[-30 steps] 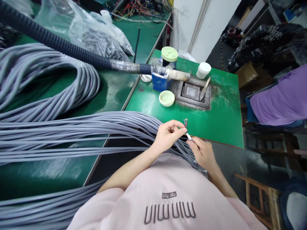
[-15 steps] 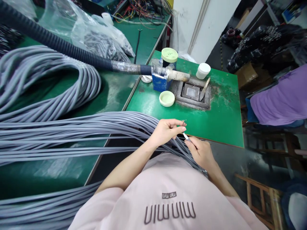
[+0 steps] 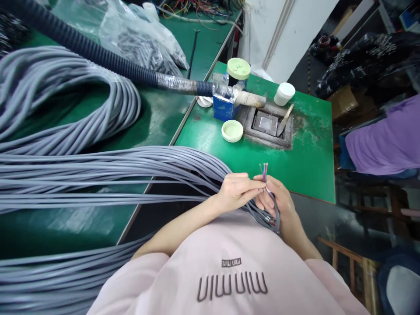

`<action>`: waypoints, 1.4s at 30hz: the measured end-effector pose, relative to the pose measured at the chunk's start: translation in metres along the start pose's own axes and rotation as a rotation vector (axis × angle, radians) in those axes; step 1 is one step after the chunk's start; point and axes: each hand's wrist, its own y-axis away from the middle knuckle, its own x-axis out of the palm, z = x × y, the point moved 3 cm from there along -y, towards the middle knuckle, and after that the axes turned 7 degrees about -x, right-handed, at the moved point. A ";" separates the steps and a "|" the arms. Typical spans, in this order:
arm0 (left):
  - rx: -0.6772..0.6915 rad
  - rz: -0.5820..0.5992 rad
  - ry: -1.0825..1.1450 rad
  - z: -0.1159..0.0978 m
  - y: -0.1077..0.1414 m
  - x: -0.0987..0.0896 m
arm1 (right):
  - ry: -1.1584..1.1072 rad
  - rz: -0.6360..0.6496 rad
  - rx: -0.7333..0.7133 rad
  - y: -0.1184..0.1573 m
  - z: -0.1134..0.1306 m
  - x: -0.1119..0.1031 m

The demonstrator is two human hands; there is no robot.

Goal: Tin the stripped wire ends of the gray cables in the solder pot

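Observation:
Near the front edge of the green board my right hand (image 3: 278,199) is closed round the end of a grey cable (image 3: 277,216). Thin coloured wires (image 3: 265,171) stick up from that end, above the fingers. My left hand (image 3: 238,190) pinches at the base of these wires, its fingertips meeting those of my right hand. A thick bundle of grey cables (image 3: 183,164) runs from the left and passes beneath my hands. More cable ends with bared wires (image 3: 269,220) lie just below my right hand.
Behind my hands, the green board (image 3: 305,170) bears a square metal pot (image 3: 265,123) with a spatula (image 3: 285,120), a light green dish (image 3: 232,131), a white jar (image 3: 284,94) and a hose (image 3: 141,75). A person in purple (image 3: 383,138) is at the right.
My hands have come together at the cable end, which now points upward with its coloured wires showing. The view has shifted slightly.

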 end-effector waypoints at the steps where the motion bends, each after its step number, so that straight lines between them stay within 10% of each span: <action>1: -0.054 -0.009 0.064 0.001 0.001 0.001 | 0.001 -0.015 -0.042 -0.001 -0.002 0.000; 7: -0.537 -0.153 0.653 0.004 0.001 0.007 | 0.309 -0.080 -0.355 -0.003 0.003 0.000; 14: -0.780 -0.216 0.640 0.013 0.002 0.008 | 0.898 -0.117 -0.503 -0.009 0.025 0.001; 27: -0.288 0.144 -0.586 0.067 0.011 -0.015 | 1.300 0.140 -0.379 -0.120 0.074 0.012; 34: -0.265 0.212 -0.675 0.071 0.015 -0.008 | 1.773 0.232 -0.276 -0.206 0.071 0.028; 42: -0.263 0.225 -0.669 0.072 0.014 -0.008 | 2.060 0.322 -0.064 -0.232 0.053 0.035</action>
